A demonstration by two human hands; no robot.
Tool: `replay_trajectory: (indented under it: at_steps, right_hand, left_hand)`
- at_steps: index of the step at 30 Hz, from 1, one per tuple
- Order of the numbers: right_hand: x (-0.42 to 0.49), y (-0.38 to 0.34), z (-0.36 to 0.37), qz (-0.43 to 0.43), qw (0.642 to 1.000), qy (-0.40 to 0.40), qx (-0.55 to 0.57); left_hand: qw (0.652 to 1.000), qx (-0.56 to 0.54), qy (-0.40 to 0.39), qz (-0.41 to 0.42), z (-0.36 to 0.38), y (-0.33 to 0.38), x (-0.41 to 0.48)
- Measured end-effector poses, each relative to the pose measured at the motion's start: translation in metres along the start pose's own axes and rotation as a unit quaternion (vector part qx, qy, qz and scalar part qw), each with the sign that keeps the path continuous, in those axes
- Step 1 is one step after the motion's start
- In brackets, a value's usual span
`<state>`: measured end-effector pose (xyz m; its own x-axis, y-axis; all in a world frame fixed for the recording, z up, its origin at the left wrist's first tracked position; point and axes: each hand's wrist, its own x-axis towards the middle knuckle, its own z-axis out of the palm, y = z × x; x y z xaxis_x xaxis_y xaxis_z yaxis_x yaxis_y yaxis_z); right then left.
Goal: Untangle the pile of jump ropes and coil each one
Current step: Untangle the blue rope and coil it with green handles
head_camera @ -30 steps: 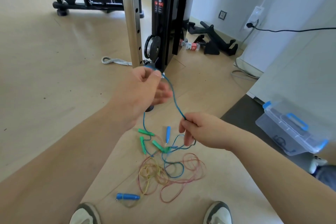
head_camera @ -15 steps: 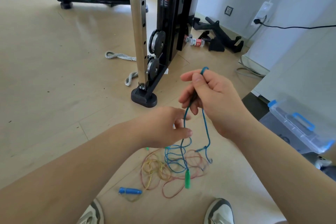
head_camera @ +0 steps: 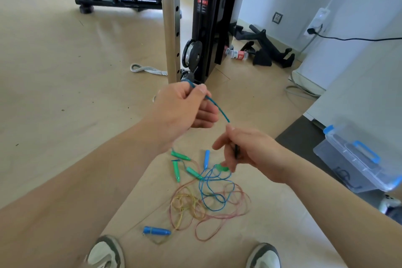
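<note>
Two shoes [head_camera: 106,252] at the bottom edge. Just beyond, a blue handle [head_camera: 157,230] lies on the floor [head_camera: 54,93] beside the tangled pile [head_camera: 208,204] of red, yellow and blue ropes, green handles [head_camera: 180,155] at its far side. Above the pile, right hand [head_camera: 250,150] pinches blue rope [head_camera: 219,111]. The strand arcs up to left hand [head_camera: 185,111], thumb and forefinger clamped on it. Cable machine [head_camera: 208,17] stands behind.

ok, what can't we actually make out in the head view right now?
- right hand: fingers motion-blurred, so the dark strand below its pinch on the blue rope can't be identified.
- left hand: its curled fingers hide how the rope runs inside the grip.
- rope pile: cords are thin and overlapping, so which handle belongs to which can't be told.
- clear bin: cut off by the right edge, contents unreadable.
</note>
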<state>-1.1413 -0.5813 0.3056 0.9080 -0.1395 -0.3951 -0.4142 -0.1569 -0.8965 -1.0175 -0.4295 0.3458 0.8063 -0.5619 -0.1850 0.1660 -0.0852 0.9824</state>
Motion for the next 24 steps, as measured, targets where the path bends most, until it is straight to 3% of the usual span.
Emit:
replay_trajectory:
  at_steps: [2,4,5,6,9,11,13,16,21,24]
  right_hand:
    - [0.003,-0.002,0.001,-0.007,0.998,0.068,0.015]
    - [0.008,-0.003,0.002,-0.016,0.994,0.104,0.03]
    - [0.008,-0.005,0.004,-0.03,0.994,0.106,0.013]
    - [0.008,-0.007,0.006,-0.044,0.994,0.103,-0.018]
    - [0.008,-0.014,0.016,-0.071,0.991,0.081,-0.076]
    - [0.009,-0.018,0.018,-0.084,0.991,0.085,-0.057]
    - [0.011,-0.019,0.014,-0.082,0.992,0.099,-0.016]
    - [0.012,-0.015,0.007,-0.055,0.993,0.099,0.031]
    - [0.006,-0.016,-0.001,-0.024,0.998,-0.002,0.064]
    - [0.005,-0.016,0.0,-0.018,0.997,-0.014,0.073]
  left_hand:
    - [0.99,0.139,0.009,-0.026,-0.019,-0.004,0.008]
    - [0.911,0.411,0.013,0.02,-0.035,-0.013,0.014]
    - [0.865,0.497,0.012,0.065,-0.036,-0.017,0.012]
    - [0.844,0.527,0.0,0.104,-0.033,-0.02,0.008]
    - [0.848,0.489,-0.146,0.145,-0.014,-0.026,-0.004]
    - [0.865,0.441,-0.195,0.135,-0.007,-0.028,-0.009]
    - [0.887,0.405,-0.184,0.119,-0.012,-0.026,-0.006]
    - [0.89,0.398,-0.171,0.144,-0.023,-0.018,-0.002]
    - [0.905,0.363,-0.165,0.148,-0.032,-0.013,-0.001]
    - [0.916,0.355,-0.132,0.133,-0.039,-0.016,0.008]
